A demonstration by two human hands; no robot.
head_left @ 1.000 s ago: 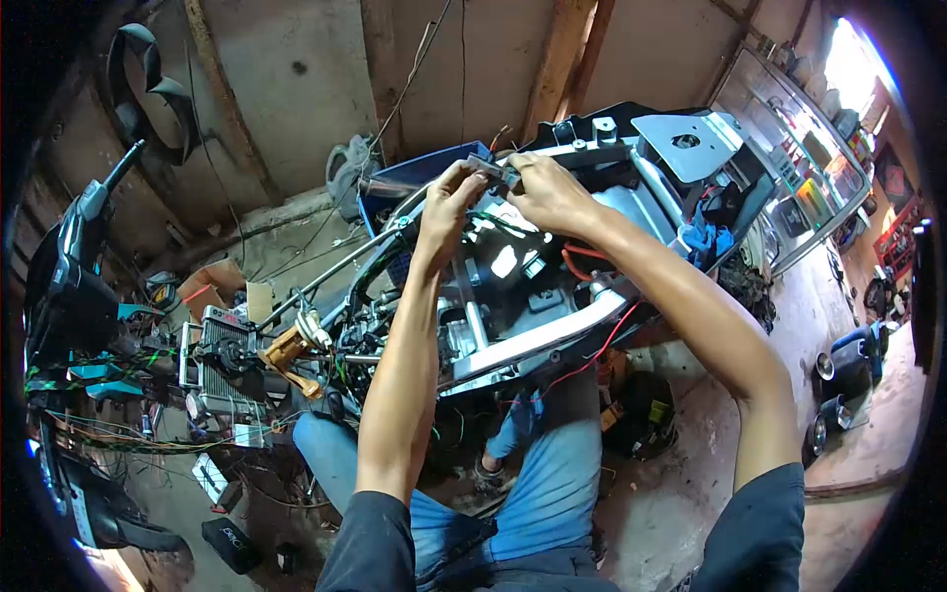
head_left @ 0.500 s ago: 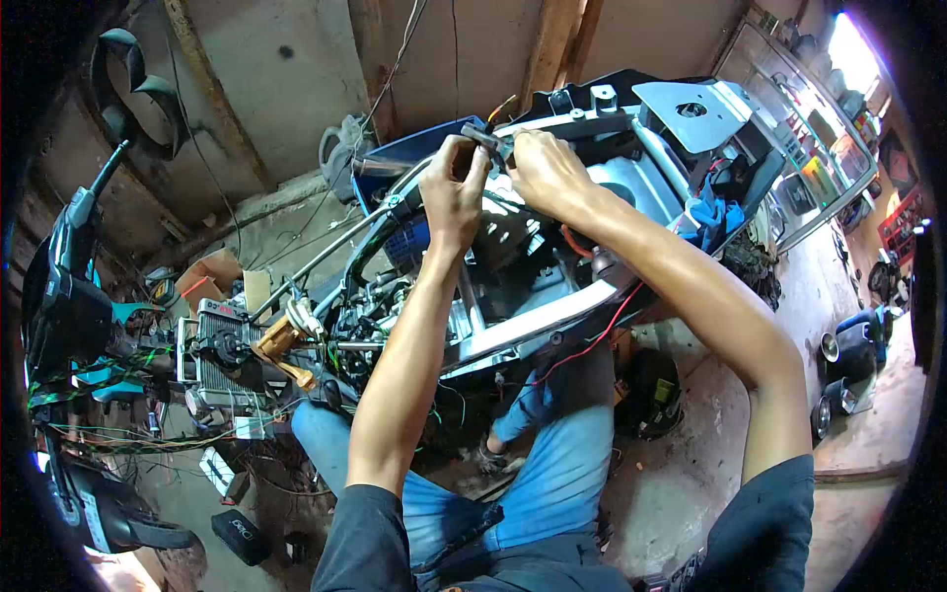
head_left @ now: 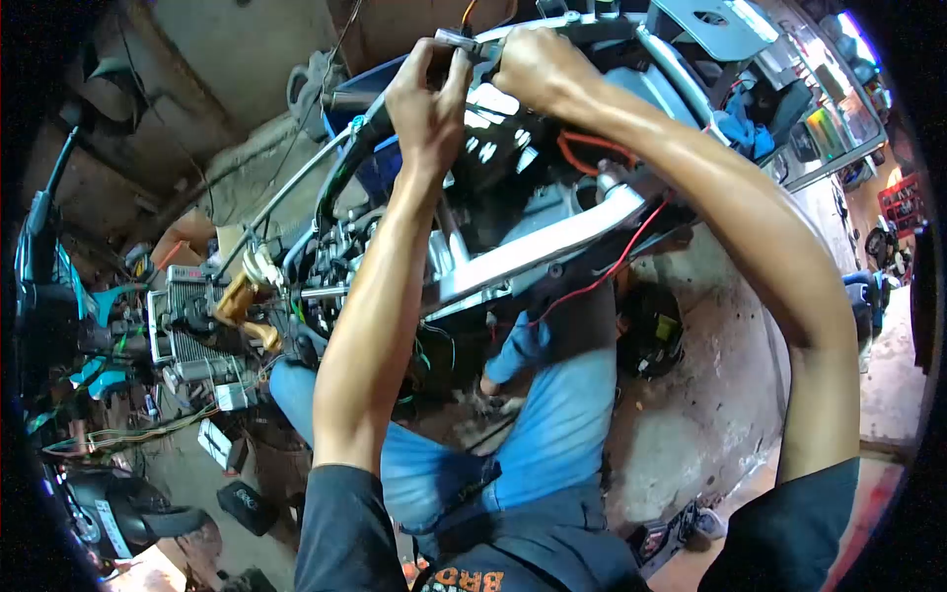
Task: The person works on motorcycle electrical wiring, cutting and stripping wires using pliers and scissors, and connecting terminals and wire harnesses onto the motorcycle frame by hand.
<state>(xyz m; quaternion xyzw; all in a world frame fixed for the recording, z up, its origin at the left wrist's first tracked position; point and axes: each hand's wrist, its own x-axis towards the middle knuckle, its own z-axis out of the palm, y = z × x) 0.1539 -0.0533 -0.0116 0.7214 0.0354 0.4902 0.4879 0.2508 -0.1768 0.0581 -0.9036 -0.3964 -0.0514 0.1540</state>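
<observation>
Well forward, both hands [head_left: 426,104] close together at a metal part [head_left: 455,39]

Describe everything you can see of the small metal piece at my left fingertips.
The small metal piece is short and narrow, silvery grey, and looks like bare metal, with a bright glint along it. It lies nearly level near the top of the view, its right end slightly lower. The thumb and fingertips of your left hand hold it. Your right hand is curled close beside its right end; whether that hand grips it too is unclear. Finer detail is too small to make out.
</observation>
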